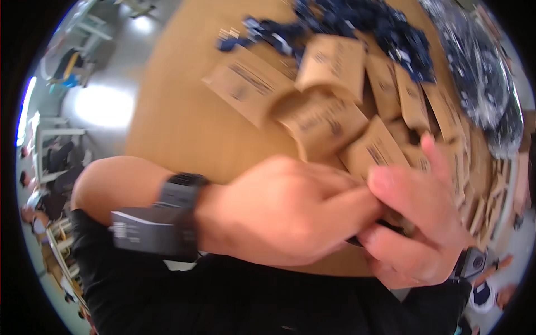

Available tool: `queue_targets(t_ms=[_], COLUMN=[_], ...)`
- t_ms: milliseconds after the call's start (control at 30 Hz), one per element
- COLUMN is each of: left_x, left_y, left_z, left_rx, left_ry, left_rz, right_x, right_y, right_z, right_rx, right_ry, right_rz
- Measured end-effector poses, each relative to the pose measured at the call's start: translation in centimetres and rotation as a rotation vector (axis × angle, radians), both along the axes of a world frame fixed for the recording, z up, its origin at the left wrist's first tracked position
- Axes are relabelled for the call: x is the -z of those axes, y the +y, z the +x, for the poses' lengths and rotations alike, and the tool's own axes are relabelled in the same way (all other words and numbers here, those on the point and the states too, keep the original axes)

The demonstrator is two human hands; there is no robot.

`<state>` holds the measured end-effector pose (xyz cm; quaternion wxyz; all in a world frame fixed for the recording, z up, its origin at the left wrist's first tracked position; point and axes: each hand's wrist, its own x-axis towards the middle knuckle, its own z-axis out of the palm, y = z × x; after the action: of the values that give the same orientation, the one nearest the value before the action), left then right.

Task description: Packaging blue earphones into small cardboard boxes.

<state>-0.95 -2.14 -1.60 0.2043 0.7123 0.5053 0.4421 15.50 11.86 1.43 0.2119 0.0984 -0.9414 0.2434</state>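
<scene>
My left hand reaches across the front of the table, its fingers closed and meeting those of my right hand. Between the fingertips shows a bit of a small dark item; the hands cover most of it and its kind cannot be made out. My right hand's fingers are bent around that spot, with one finger raised. Just beyond the hands lie brown paper packets, among them a bulging one and a flat one. Both hands are smeared by motion.
More brown packets crowd the right side of the wooden table. A heap of dark blue straps or cloth pieces lies at the far edge. Clear plastic bags with dark contents stand at the far right. Other people are around the room.
</scene>
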Motion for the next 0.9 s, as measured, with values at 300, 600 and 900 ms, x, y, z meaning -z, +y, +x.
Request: queue_targets(t_ms=[300, 600, 900], left_x=[1.2, -0.1, 0.3], left_y=[0.0, -0.4, -0.5], left_z=[2.5, 1.9, 2.0], left_rx=[-0.007, 0.011, -0.049], left_ry=[-0.135, 0.022, -0.017], left_rz=[-0.073, -0.090, -0.162], right_x=[-1.9, -2.5, -2.9], right_y=[-0.6, -1.1, -1.4], right_z=[1.4, 1.5, 1.0], right_rx=[-0.058, -0.033, -0.065], right_ry=[-0.002, 0.017, 0.003], right_rz=[0.096, 0.193, 0.185])
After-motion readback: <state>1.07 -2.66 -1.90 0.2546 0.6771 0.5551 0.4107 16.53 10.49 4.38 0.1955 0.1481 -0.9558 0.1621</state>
